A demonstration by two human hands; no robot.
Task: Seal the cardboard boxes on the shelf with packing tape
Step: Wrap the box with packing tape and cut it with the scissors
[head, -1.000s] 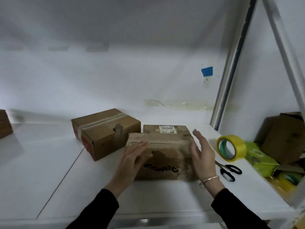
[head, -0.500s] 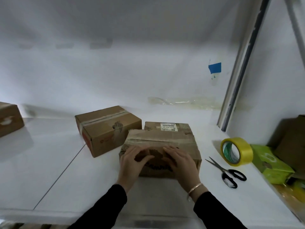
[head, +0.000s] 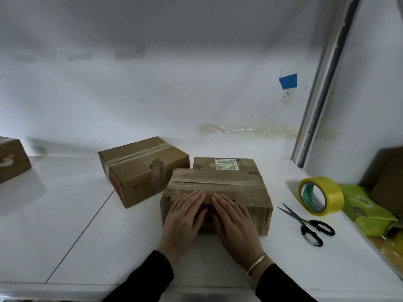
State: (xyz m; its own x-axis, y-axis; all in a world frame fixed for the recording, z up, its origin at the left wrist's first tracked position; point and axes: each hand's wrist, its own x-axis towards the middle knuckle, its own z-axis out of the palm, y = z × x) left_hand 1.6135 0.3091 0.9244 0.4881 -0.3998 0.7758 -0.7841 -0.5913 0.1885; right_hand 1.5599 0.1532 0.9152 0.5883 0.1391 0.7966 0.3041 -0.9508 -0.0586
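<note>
The left hand and right hand lie side by side, fingers straight and together, palms pressed flat on the near side of the front box; neither grips anything. The fingertips reach up to its top edge, where a strip of tape runs across the lid. This box sits near the front edge of the white shelf, about midway along it. Touching its back is a labelled box, and just to the left stands a taped box, turned at an angle. Another box sits at the shelf's left edge. Toward the right end a yellow tape roll stands on its rim, with black-handled scissors lying in front of it, seemingly slightly open. Just beyond the roll lies a green carton.
</note>
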